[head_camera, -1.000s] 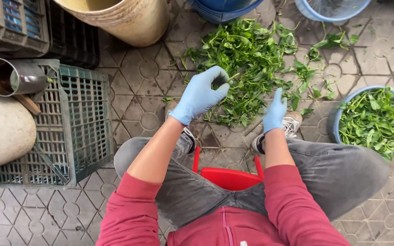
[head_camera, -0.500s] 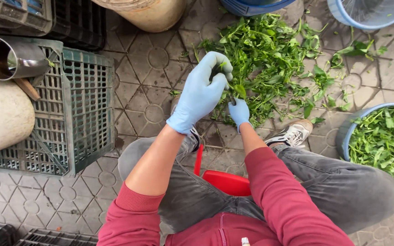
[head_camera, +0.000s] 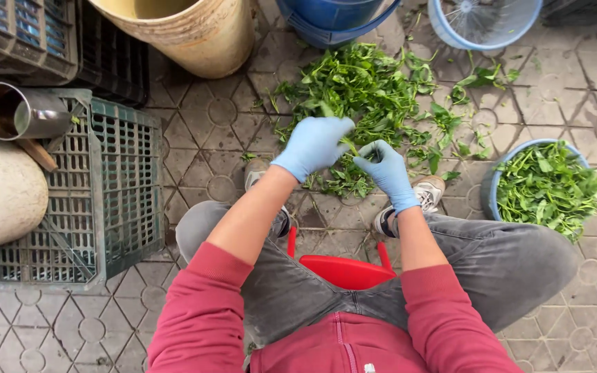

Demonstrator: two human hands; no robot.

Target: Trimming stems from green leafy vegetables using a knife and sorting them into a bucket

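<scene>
I sit on a red stool (head_camera: pixel 343 269) over a heap of green leafy stems (head_camera: pixel 361 90) spread on the paved ground. Both hands wear blue gloves. My left hand (head_camera: pixel 314 145) is closed around a leafy sprig at the near edge of the heap. My right hand (head_camera: pixel 385 173) pinches the same sprig from the right, fingertips almost touching the left hand. A blue bowl (head_camera: pixel 490 190) full of picked green leaves stands on the ground at my right knee.
A green plastic crate (head_camera: pixel 115 200) lies upturned at left with a metal mug (head_camera: pixel 15 114) on it. A beige bucket (head_camera: pixel 195 34), a blue bucket (head_camera: pixel 333 17) and a light blue basin (head_camera: pixel 481 24) stand beyond the heap. Dark crates (head_camera: pixel 29 34) sit far left.
Both hands have come together over the near edge of the heap; the right hand moved left from the loose leaves and now pinches a sprig with the left.
</scene>
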